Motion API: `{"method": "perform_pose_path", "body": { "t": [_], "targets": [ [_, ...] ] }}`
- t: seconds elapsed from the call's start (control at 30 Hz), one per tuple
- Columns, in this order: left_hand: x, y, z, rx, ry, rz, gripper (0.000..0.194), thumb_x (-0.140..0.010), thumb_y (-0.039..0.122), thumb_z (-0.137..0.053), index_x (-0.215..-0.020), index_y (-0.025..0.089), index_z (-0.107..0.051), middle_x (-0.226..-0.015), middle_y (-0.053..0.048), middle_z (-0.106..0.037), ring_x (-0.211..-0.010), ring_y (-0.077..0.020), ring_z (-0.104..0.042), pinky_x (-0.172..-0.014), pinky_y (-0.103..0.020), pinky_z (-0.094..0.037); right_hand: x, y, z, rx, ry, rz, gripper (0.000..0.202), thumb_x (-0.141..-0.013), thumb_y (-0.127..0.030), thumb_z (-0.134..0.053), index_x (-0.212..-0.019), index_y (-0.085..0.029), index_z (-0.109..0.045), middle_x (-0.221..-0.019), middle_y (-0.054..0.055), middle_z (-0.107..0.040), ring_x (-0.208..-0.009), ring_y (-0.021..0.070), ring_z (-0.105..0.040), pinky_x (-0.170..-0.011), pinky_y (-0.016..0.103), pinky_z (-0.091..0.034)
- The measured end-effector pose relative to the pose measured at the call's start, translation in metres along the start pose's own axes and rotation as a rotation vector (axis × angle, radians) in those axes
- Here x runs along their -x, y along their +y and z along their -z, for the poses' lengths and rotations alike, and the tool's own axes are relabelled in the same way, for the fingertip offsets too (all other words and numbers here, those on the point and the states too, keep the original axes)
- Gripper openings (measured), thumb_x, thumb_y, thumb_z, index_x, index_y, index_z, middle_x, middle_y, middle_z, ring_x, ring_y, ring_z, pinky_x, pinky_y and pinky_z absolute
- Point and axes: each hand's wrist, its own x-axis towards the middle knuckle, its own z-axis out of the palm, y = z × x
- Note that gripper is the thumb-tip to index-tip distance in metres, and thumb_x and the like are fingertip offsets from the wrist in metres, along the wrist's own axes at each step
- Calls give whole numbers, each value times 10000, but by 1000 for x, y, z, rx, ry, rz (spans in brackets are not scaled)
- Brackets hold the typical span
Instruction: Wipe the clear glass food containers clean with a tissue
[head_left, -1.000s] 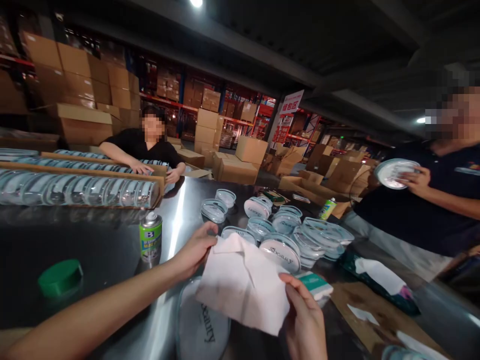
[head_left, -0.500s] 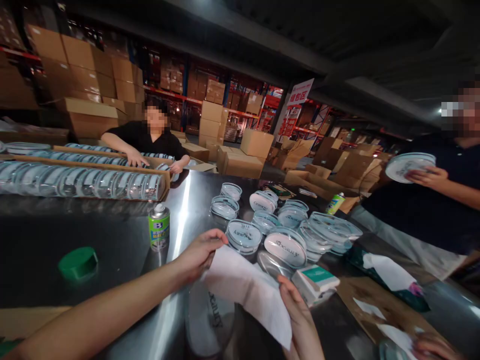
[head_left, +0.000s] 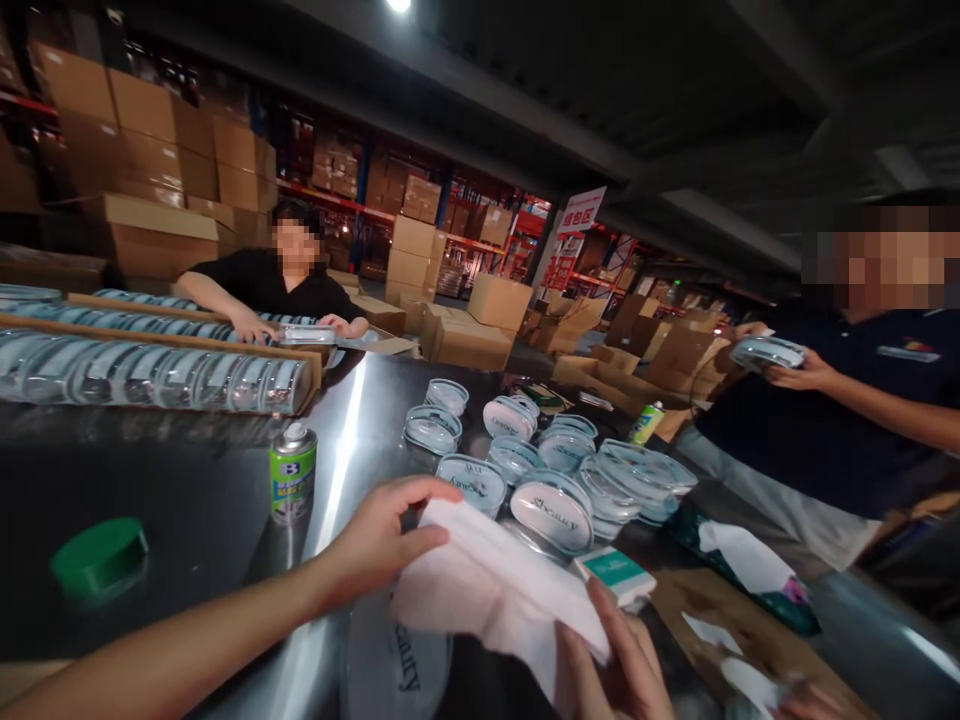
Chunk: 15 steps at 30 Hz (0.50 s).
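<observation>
A white tissue [head_left: 487,580], partly folded over along its top, hangs between my two hands. My left hand [head_left: 401,530] pinches its upper left corner between thumb and fingers. The right end is gripped by my right hand [head_left: 615,655]. Under the tissue, a clear oval case with dark lettering [head_left: 405,665] lies on the metal table [head_left: 217,560], partly covered. Beyond my hands stand several oval clear cases, one with a white lettered face [head_left: 551,512]. A green and white box [head_left: 616,575] sits just past my right hand.
A green spray can [head_left: 292,475] and green lid [head_left: 101,555] are at left. Boxed rows of cases [head_left: 150,375] lie behind them, beside a person [head_left: 289,290]. Another person [head_left: 847,400] holds a case at right. A tissue pack [head_left: 750,565] and another's hand [head_left: 814,700] are lower right.
The tissue's top edge has been folded over, and my right hand has closed in on its end. The person at left now holds a case. The view has shifted slightly.
</observation>
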Motion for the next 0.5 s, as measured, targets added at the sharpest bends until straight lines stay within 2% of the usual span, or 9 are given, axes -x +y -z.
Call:
{"method": "perform_pose_path", "body": {
  "t": [0.07,0.17,0.23,0.27,0.33,0.4,0.5],
  "targets": [
    [0,0,-2,-52,27,-26,327,-729,158,-638,-1042,227,-697,-986,-11,-707,-866,-172,-609,-776,-260,-434,-4,3,3,59,15,73,316,-812,-385,-679,-1092,-238,-697,-971,23,-650,-860,154,-584,-758,208,-397],
    [-1,1,-2,-115,16,-151,93,-803,199,-606,-830,197,-695,-819,-7,-663,-785,-158,-595,-712,-247,-419,-15,10,11,62,-36,217,180,-807,-346,-680,-928,-221,-727,-870,33,-661,-774,158,-615,-680,215,-430],
    [-3,3,-1,-136,16,-223,142,-852,231,-571,-741,189,-649,-757,-1,-601,-749,-148,-568,-685,-240,-403,-21,10,16,43,-63,252,121,-778,-329,-704,-808,-215,-729,-790,29,-614,-695,151,-595,-631,224,-435],
    [-3,4,-1,-140,28,-245,175,-869,243,-555,-718,189,-624,-769,-3,-577,-758,-146,-556,-690,-239,-399,-24,7,18,31,-61,231,117,-756,-333,-721,-756,-215,-722,-797,34,-594,-717,157,-591,-656,231,-442],
    [-4,7,-2,-137,47,-265,223,-887,256,-527,-680,188,-573,-843,-16,-546,-815,-152,-542,-734,-240,-397,-29,0,21,-41,-49,117,172,-714,-373,-748,-691,-211,-692,-912,66,-604,-865,199,-601,-759,259,-454],
    [-4,10,-6,-108,35,-265,257,-899,261,-492,-656,188,-529,-908,-31,-545,-880,-167,-541,-787,-248,-391,-31,-8,21,-158,-116,-99,261,-699,-449,-747,-708,-207,-651,-990,85,-638,-936,237,-606,-783,287,-468],
    [-5,12,-18,-21,41,-165,254,-924,299,-423,-716,198,-528,-832,-21,-569,-817,-171,-544,-737,-257,-384,-31,-14,17,-292,-268,-455,423,-697,-577,-712,-872,-209,-597,-789,40,-668,-665,196,-605,-559,261,-463]
  ]
}}
